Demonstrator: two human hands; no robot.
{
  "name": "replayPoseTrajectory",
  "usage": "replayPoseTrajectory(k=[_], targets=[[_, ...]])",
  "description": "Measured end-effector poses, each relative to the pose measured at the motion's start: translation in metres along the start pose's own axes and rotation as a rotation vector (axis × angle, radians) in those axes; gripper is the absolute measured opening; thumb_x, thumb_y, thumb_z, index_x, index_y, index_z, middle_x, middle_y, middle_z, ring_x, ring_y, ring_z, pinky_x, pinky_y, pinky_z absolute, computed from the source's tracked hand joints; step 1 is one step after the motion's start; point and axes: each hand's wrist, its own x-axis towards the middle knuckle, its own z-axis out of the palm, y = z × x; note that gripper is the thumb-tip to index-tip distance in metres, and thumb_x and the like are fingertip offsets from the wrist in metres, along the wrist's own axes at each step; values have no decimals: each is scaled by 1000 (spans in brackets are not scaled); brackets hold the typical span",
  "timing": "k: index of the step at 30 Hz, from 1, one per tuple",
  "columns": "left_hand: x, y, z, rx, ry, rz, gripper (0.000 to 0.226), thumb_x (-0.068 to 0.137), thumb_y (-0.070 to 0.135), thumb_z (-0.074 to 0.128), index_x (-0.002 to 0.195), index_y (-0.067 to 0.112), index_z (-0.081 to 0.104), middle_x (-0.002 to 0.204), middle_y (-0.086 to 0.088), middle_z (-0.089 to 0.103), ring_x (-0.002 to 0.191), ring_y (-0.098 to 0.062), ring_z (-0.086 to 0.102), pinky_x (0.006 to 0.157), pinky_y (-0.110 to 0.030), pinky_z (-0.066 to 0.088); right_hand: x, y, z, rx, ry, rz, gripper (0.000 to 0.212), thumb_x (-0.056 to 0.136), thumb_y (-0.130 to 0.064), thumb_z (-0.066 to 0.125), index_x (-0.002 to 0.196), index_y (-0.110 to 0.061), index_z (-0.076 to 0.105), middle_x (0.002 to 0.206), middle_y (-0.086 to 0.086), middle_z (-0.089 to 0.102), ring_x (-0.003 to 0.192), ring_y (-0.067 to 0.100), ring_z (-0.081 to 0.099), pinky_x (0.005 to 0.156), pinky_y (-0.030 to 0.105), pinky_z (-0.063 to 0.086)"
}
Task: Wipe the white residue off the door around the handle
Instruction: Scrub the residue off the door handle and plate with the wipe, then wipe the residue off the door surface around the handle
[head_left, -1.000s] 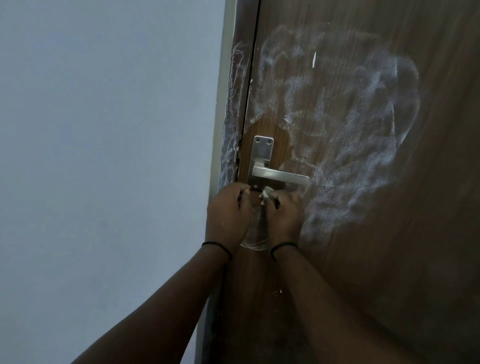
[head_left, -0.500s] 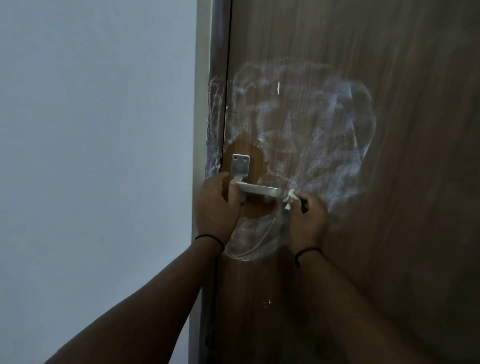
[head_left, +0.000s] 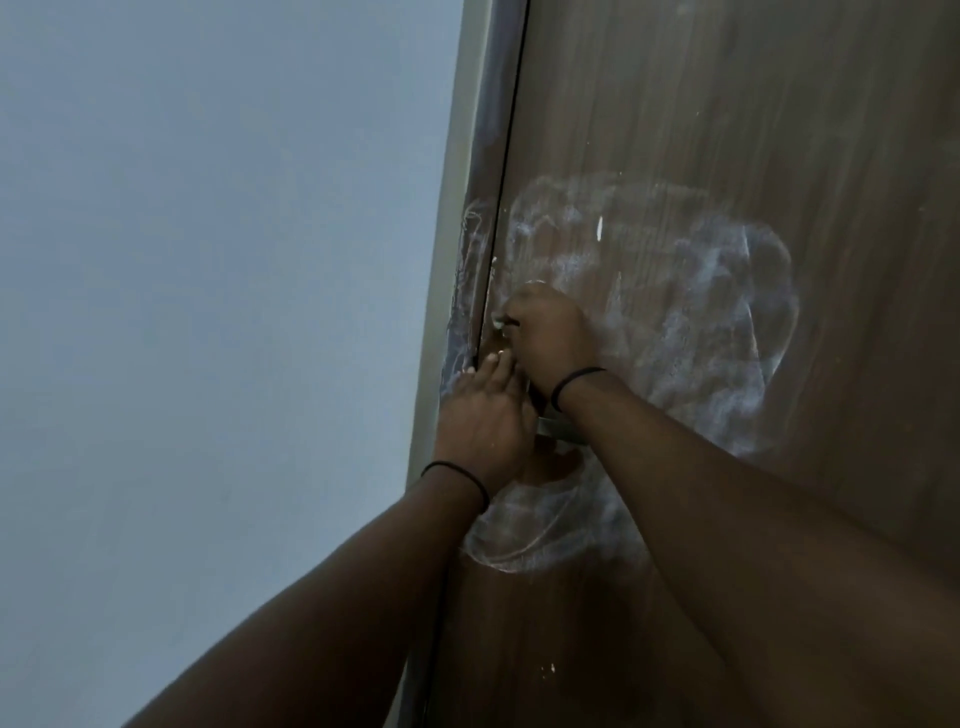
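Observation:
The brown wooden door (head_left: 727, 104) carries a wide patch of white residue (head_left: 701, 322) around the handle. My right hand (head_left: 550, 338) grips a small white wad (head_left: 500, 323) and presses it on the door near its left edge, above the handle. My left hand (head_left: 480, 415) lies over the metal handle (head_left: 558, 428), fingers stretched toward the door edge; only a short piece of the lever shows between my wrists. Whether the left fingers curl round the handle is hidden. A smeared ring of residue (head_left: 535, 545) sits below the handle.
The door frame (head_left: 467, 234) left of the door also has white streaks (head_left: 467, 270). A plain pale wall (head_left: 208, 312) fills the left half. A few white specks (head_left: 548, 670) mark the lower door.
My right hand has moved with the wad from the lever's right end up and left to the door edge above the handle. My left hand stays on the handle. The view has tilted.

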Motion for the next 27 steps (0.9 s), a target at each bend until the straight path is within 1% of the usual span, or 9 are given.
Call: replayPoseTrajectory(k=[3, 8, 12, 14, 18, 19, 23, 25, 27], targets=[[-2, -6, 0, 8, 5, 31, 51, 100, 28, 31, 148, 13, 37, 158, -9, 31, 147, -25, 26, 118, -43, 22, 1, 4, 1, -54, -85, -108, 17, 85, -7, 61, 87, -12, 76, 92, 7, 64, 88, 24, 60, 74, 33, 49], [-3, -13, 2, -13, 17, 61, 54, 101, 28, 29, 153, 14, 29, 161, -5, 26, 148, -20, 23, 120, -39, 18, 24, 6, -10, -5, 140, -80, 15, 84, -7, 64, 89, -9, 78, 91, 9, 70, 90, 26, 62, 77, 34, 47], [-4, -17, 5, -66, 32, 68, 52, 102, 29, 29, 153, 17, 30, 160, -6, 27, 148, -21, 22, 121, -39, 18, 28, -7, -1, -90, -152, -237, 18, 83, -3, 64, 91, -10, 78, 95, 9, 69, 91, 24, 62, 79, 35, 48], [-5, -19, 6, -77, 46, 81, 52, 102, 29, 29, 153, 16, 30, 160, -5, 27, 148, -20, 23, 121, -39, 17, 23, 2, -8, -67, -151, -248, 14, 83, -6, 67, 90, -10, 78, 93, 8, 70, 89, 25, 64, 74, 31, 48], [-5, -17, 9, -116, 57, 60, 53, 101, 29, 30, 153, 16, 30, 160, -3, 28, 148, -19, 23, 122, -39, 15, 41, -2, -12, -63, 40, -148, 13, 82, -7, 67, 88, -11, 77, 90, 7, 70, 87, 25, 63, 71, 28, 43], [-5, -17, 9, -121, 55, 60, 53, 100, 29, 30, 151, 16, 33, 159, -4, 31, 147, -20, 25, 121, -41, 17, 44, -9, -8, -68, 23, -154, 15, 82, -5, 65, 88, -12, 77, 91, 7, 69, 87, 24, 62, 72, 28, 44], [-5, -16, 3, -130, 83, 79, 44, 96, 30, 34, 128, 13, 59, 135, -8, 58, 126, -27, 49, 108, -42, 35, 25, -22, 10, -86, -279, -283, 18, 83, -4, 65, 93, -12, 78, 98, 6, 66, 92, 22, 62, 77, 34, 51], [-5, -15, 4, -124, 90, 68, 46, 97, 31, 34, 135, 15, 54, 143, -8, 52, 132, -27, 45, 111, -42, 32, 24, -17, 3, -70, -278, -299, 18, 82, -3, 66, 91, -12, 78, 96, 5, 68, 91, 22, 63, 76, 35, 52], [-4, -14, 8, -112, 65, 53, 51, 98, 31, 32, 147, 16, 41, 155, -7, 38, 142, -27, 34, 117, -43, 24, 35, -14, 0, -75, -158, -276, 18, 79, -2, 65, 86, -12, 78, 92, 7, 69, 91, 25, 63, 77, 36, 51]])
